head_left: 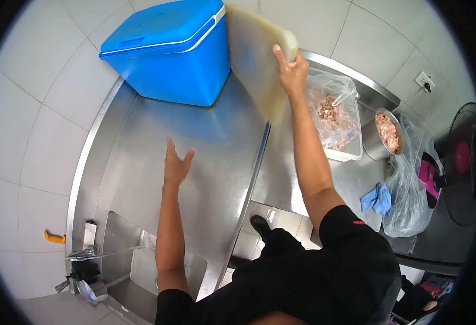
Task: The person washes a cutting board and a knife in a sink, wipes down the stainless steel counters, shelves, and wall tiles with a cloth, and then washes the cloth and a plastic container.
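Note:
My right hand [293,71] grips the upper corner of a large cream-coloured cutting board [253,57], which stands on edge on the steel counter. The thumb shows on one side of the board; the other fingers are partly hidden. To the left of the board is a blue cooler [175,67] with its lid closed. My left hand [176,163] hovers over the bare steel counter [140,146] in front of the cooler, fingers apart and holding nothing.
A white plastic tub [351,154] holds a clear bag of chopped meat [330,111]. Beside it stand a metal pot [377,142] of meat, a blue cloth [377,199], plastic bags [408,211] and a fan [462,162]. A sink [116,244] with a tap [83,253] lies lower left.

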{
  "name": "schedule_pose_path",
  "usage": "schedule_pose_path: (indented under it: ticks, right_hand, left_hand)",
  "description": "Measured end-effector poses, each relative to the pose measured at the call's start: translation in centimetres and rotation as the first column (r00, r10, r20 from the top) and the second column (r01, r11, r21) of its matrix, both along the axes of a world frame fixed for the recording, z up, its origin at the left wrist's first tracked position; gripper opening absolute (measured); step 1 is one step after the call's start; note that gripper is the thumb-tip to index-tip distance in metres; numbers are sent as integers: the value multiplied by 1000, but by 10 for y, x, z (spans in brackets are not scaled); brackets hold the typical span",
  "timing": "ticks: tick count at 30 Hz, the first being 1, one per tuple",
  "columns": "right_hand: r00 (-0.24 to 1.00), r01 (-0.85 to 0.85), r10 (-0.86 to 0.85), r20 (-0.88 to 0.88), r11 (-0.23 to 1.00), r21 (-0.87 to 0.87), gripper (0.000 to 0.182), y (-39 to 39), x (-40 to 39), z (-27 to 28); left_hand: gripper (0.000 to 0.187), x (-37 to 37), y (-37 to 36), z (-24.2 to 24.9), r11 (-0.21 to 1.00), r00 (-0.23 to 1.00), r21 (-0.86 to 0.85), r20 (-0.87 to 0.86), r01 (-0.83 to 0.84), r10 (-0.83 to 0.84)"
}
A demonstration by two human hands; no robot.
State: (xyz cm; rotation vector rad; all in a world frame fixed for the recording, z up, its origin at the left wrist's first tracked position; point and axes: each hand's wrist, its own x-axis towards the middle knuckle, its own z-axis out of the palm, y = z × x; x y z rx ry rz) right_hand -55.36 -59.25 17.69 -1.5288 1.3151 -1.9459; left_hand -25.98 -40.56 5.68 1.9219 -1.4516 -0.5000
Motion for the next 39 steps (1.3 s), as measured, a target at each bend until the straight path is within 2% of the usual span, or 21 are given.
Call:
schedule_pose_path:
  ticks: [2, 4, 8, 10, 11, 14, 16, 17, 19, 20, 22, 23, 25, 28, 29, 32, 33, 35, 36, 38, 39]
  right_hand:
    - [998, -23, 25, -59, 999, 32, 41, -22, -9, 10]
    - [992, -124, 126, -29, 990, 65, 46, -39, -22, 21]
    - [986, -155, 162, -39, 978, 142, 50, -90, -40, 20]
    - [989, -143, 142, -27, 990, -17, 55, -112, -27, 15]
    - [988, -151, 150, -21, 988, -25, 55, -123, -18, 14]
    - [992, -44, 39, -119, 998, -39, 61, -161, 11, -1]
    - [956, 64, -14, -294, 985, 162, 65, -192, 35, -19]
    - [961, 51, -6, -278, 987, 153, 65, -202, 46, -22]
    - [781, 24, 299, -548, 863, 504, 68, -223, 62, -23]
    - [783, 11, 301, -544, 868, 497, 68, -237, 67, -18]
    - [440, -117, 511, -738, 848, 517, 50, -264, 73, -11]
    - [438, -120, 515, -737, 846, 520, 50, -275, 74, -11]
    - [7, -11, 560, -828, 828, 560, 28, -292, 78, -11]
    - [1, -49, 487, -874, 873, 486, 19, -270, 91, 1]
    - [333, -72, 473, -816, 875, 478, 20, -293, 99, -23]
    - [428, -41, 526, -735, 824, 565, 20, -322, 114, -28]
    - [433, -40, 511, -743, 834, 550, 20, -331, 109, -22]
    - [133, -150, 493, -859, 867, 475, 17, -292, 92, 4]
    - [130, -144, 503, -854, 862, 486, 17, -290, 90, 3]
    - [272, -163, 714, -645, 695, 700, 24, -292, 84, -3]
    - [273, -173, 715, -643, 694, 699, 24, -289, 81, -10]
  left_hand:
    - [86, -2, -23, 10, 982, 999, -187, 4, 32, -32]
    - [86, -4, -38, 20, 980, 1000, -199, -17, 11, -15]
    - [86, -11, -55, 33, 981, 992, -178, -117, -72, 52]
    - [87, -15, -65, 37, 971, 994, -238, -105, -38, 13]
    - [88, -17, -71, 42, 956, 996, -293, -84, 7, -33]
    - [93, -26, -100, 60, 918, 996, -392, -49, 54, -80]
    - [95, -23, -122, 64, 919, 996, -393, -55, 40, -67]
    - [97, -20, -132, 65, 919, 995, -392, -76, 30, -65]
    - [99, -18, -145, 65, 914, 999, -405, -43, 5, -24]
    - [101, -18, -152, 65, 912, 1000, -410, -28, -15, 4]
    - [102, -22, -161, 60, 896, 999, -443, -7, -42, 44]
    - [102, -26, -164, 58, 881, 997, -469, 11, -58, 71]
    - [103, -35, -168, 55, 888, 993, -447, -25, -112, 113]
    - [103, -39, -181, 55, 882, 985, -443, -21, -161, 169]
    - [102, -39, -185, 53, 884, 983, -438, 4, -165, 185]
    - [102, -52, -213, 46, 882, 951, -433, 145, -187, 272]
    - [102, -55, -222, 45, 875, 952, -449, 143, -181, 271]
    - [101, -56, -224, 33, 833, 926, -509, 165, -215, 340]
    - [101, -58, -223, 34, 840, 928, -498, 164, -215, 335]
    - [101, -61, -218, 42, 857, 944, -454, 93, -243, 317]
    - [101, -61, -214, 40, 856, 941, -456, 101, -244, 322]
